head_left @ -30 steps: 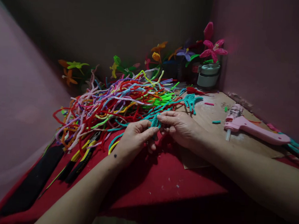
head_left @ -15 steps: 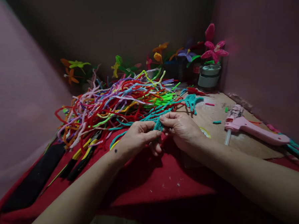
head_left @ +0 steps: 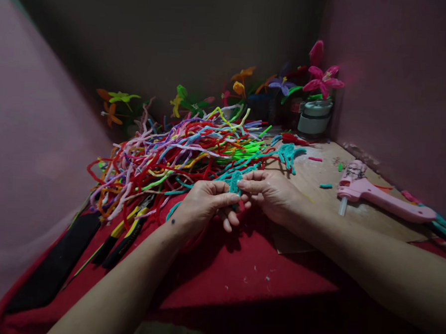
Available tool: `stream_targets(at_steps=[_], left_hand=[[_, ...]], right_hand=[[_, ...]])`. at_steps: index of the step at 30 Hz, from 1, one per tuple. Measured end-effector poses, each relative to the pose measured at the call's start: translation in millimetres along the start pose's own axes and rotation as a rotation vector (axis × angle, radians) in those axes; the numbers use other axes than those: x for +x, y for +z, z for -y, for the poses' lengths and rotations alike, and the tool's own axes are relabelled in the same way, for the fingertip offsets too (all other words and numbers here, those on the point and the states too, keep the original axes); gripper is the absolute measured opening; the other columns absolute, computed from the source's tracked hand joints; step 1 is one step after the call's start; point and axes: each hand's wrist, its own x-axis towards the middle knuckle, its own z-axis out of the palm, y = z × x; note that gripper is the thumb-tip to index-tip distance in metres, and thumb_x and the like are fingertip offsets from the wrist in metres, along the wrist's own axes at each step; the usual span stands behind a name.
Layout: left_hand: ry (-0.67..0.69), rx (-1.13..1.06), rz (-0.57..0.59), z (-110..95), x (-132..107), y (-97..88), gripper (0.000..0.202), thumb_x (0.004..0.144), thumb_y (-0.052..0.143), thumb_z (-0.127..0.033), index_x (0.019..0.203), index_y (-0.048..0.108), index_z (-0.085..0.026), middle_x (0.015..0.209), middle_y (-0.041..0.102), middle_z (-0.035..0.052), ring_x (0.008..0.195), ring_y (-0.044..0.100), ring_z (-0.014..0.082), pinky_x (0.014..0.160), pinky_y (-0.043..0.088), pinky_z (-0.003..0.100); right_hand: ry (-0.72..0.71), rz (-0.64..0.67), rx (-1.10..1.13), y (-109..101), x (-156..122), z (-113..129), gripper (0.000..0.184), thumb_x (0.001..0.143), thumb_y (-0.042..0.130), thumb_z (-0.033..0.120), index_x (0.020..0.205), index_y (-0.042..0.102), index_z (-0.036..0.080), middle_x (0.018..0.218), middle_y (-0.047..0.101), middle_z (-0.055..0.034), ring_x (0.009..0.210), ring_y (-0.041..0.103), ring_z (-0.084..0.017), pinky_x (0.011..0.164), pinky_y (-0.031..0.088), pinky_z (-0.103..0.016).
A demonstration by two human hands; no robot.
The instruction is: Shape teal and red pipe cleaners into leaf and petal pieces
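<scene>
Between my two hands is a small teal pipe cleaner petal (head_left: 235, 181), bent into a narrow closed shape and held upright above the red cloth. My left hand (head_left: 209, 201) pinches its lower end between thumb and forefinger. From the other side my right hand (head_left: 268, 193) grips its edge with thumb and fingertips. Fingers hide the petal's lower part. Just behind lies a large tangled heap of colourful pipe cleaners (head_left: 179, 150), with loose teal strands near my fingers. More bent teal pieces (head_left: 290, 154) rest on the board beyond my right hand.
A pink glue gun (head_left: 378, 195) lies on the brown board (head_left: 310, 211) at right. Yellow-black pliers (head_left: 124, 236) and a black flat strip (head_left: 55, 263) are at left on the red cloth (head_left: 246, 288). Pipe cleaner flowers (head_left: 322, 82) and a grey-green container (head_left: 314, 119) stand along the back.
The teal petal now stands more upright and shows more of its shape between my fingertips. My hands stay almost in place, while the whole view has shifted slightly.
</scene>
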Motion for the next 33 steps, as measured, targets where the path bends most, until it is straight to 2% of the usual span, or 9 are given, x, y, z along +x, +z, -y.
stream_targets(at_steps=[3, 7, 12, 14, 19, 25, 29, 33], left_hand=[[0.042, -0.039, -0.017, 1.0, 0.2, -1.4, 0.015, 0.072, 0.063, -0.024, 0.074, 0.056, -0.011, 0.065, 0.066, 0.0042, 0.046, 0.06, 0.0128, 0.039, 0.048, 0.021], [0.116, -0.085, 0.001, 2.0, 0.2, -3.6, 0.014, 0.078, 0.056, -0.026, 0.078, 0.055, -0.011, 0.066, 0.067, 0.0062, 0.052, 0.063, 0.0142, 0.046, 0.051, 0.022], [0.115, -0.109, 0.011, 2.5, 1.1, -6.5, 0.015, 0.08, 0.053, -0.025, 0.074, 0.054, -0.011, 0.062, 0.067, 0.0073, 0.046, 0.062, 0.0142, 0.043, 0.049, 0.022], [0.102, -0.142, -0.005, 2.4, 0.8, -6.4, 0.014, 0.079, 0.055, -0.024, 0.074, 0.054, -0.011, 0.062, 0.066, 0.007, 0.047, 0.062, 0.0147, 0.042, 0.049, 0.022], [0.073, -0.203, -0.063, 1.8, -2.1, -0.1, 0.009, 0.079, 0.052, -0.019, 0.075, 0.051, -0.011, 0.063, 0.067, 0.0093, 0.051, 0.064, 0.0176, 0.047, 0.051, 0.024], [0.055, -0.213, -0.077, 3.2, -2.6, 3.6, 0.008, 0.081, 0.047, -0.019, 0.077, 0.049, -0.012, 0.058, 0.066, 0.0091, 0.052, 0.065, 0.0189, 0.051, 0.052, 0.027], [0.064, -0.19, -0.03, 2.4, -2.3, 2.6, 0.01, 0.081, 0.049, -0.022, 0.08, 0.049, -0.012, 0.062, 0.066, 0.0077, 0.056, 0.066, 0.0203, 0.053, 0.053, 0.029], [0.091, -0.112, -0.06, -1.3, -4.3, 5.1, 0.017, 0.078, 0.056, -0.028, 0.084, 0.051, -0.013, 0.071, 0.065, 0.0056, 0.058, 0.065, 0.0183, 0.052, 0.053, 0.029]], right_hand=[[-0.017, -0.012, 0.022, 0.6, -0.4, 1.3, 0.019, 0.06, 0.071, 0.017, 0.062, 0.053, 0.014, 0.05, 0.055, 0.0023, 0.044, 0.054, -0.01, 0.045, 0.043, -0.023], [-0.039, -0.016, 0.044, 0.4, -0.8, 3.9, 0.015, 0.063, 0.068, 0.016, 0.064, 0.053, 0.014, 0.051, 0.055, 0.0024, 0.045, 0.053, -0.009, 0.046, 0.042, -0.023], [-0.043, 0.141, 0.037, 0.2, -1.5, 4.0, 0.014, 0.064, 0.069, 0.017, 0.064, 0.056, 0.013, 0.055, 0.055, 0.0022, 0.05, 0.054, -0.01, 0.052, 0.042, -0.025], [-0.039, 0.162, 0.037, 0.7, -1.3, 2.3, 0.013, 0.064, 0.069, 0.018, 0.065, 0.057, 0.012, 0.056, 0.056, 0.0015, 0.05, 0.055, -0.01, 0.053, 0.042, -0.025], [-0.022, 0.139, 0.056, 1.3, 0.0, -1.2, 0.013, 0.067, 0.067, 0.02, 0.064, 0.057, 0.012, 0.056, 0.058, 0.0004, 0.047, 0.053, -0.009, 0.048, 0.041, -0.023], [0.001, 0.074, 0.083, 1.8, 0.3, 0.4, 0.015, 0.064, 0.068, 0.016, 0.06, 0.054, 0.013, 0.05, 0.056, 0.0015, 0.043, 0.053, -0.009, 0.043, 0.04, -0.021], [0.015, 0.038, 0.037, 1.3, 1.0, -0.6, 0.017, 0.062, 0.07, 0.017, 0.059, 0.054, 0.013, 0.05, 0.056, 0.0013, 0.042, 0.052, -0.009, 0.041, 0.04, -0.021], [-0.019, 0.043, 0.01, -0.3, 1.0, -1.8, 0.02, 0.059, 0.072, 0.02, 0.058, 0.053, 0.014, 0.051, 0.056, 0.0015, 0.043, 0.051, -0.009, 0.042, 0.04, -0.021]])
